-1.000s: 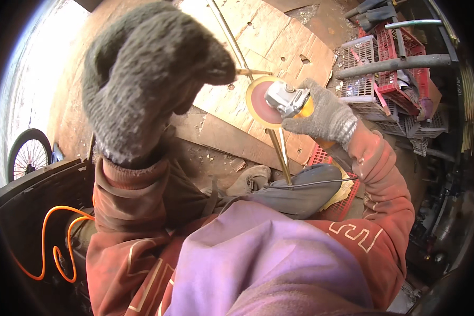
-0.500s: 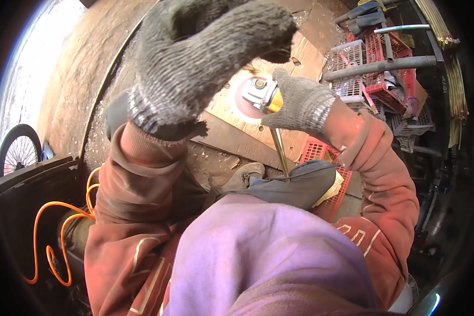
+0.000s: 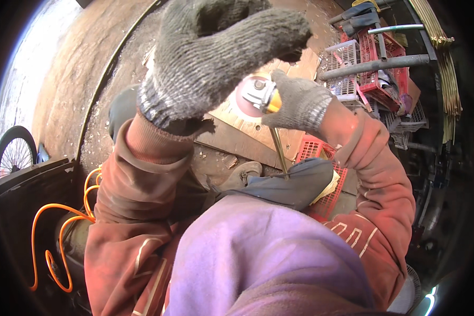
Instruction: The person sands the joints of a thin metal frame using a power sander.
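Right hand (image 3: 299,100) clamped on angle grinder (image 3: 260,95), metal tube (image 3: 278,149) just beside it. Left hand (image 3: 210,60) raised, half-curled; can't tell if it's gripping anything.

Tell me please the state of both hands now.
Left hand: cannot be told whether open, closed or holding.
Right hand: closed, holding the angle grinder.

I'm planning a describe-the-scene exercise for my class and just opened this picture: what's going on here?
The person's gloved right hand holds an angle grinder by its yellow body, with its pinkish disc in view. A brass-coloured rod or tube slants from near the grinder toward the person's leg. The gloved left hand is raised close to the camera; whether it grips anything is hidden.
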A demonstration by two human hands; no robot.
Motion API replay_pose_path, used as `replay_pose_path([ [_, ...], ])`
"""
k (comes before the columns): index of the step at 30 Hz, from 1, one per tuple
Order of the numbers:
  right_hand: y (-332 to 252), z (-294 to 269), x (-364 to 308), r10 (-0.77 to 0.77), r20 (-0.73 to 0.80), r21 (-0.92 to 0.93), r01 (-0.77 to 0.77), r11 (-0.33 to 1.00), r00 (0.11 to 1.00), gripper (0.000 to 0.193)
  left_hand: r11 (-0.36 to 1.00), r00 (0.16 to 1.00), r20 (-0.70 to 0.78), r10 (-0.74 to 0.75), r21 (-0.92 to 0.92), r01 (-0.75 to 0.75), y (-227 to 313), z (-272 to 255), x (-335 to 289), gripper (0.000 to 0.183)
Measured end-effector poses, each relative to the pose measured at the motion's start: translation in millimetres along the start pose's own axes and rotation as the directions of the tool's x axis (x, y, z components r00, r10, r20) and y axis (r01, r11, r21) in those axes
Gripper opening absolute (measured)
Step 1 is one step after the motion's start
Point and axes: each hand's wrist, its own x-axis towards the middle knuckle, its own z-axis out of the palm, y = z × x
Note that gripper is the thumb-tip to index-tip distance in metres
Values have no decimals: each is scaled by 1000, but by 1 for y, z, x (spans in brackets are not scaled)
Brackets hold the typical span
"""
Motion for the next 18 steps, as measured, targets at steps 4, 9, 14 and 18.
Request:
replay_pose_path([
  [4, 26, 9, -9, 77, -46, 19, -76, 997, 996, 77, 974, 918, 365, 153, -212, -78, -17, -38, 18, 23],
  [9, 67, 35, 0, 244, -126, 465, -159, 871, 962, 77, 998, 920, 388, 51, -41, -38, -6, -42, 17, 37],
  [14, 54, 65, -29, 224, 19, 974, 32, -223, 974, 45, 980, 900, 411, 146, -182, -76, -14, -45, 20, 42],
  [18, 2, 97, -35, 221, 61, 743, 103, -661, 973, 35, 955, 876, 466, 123, -296, 24, -11, -40, 20, 47],
])
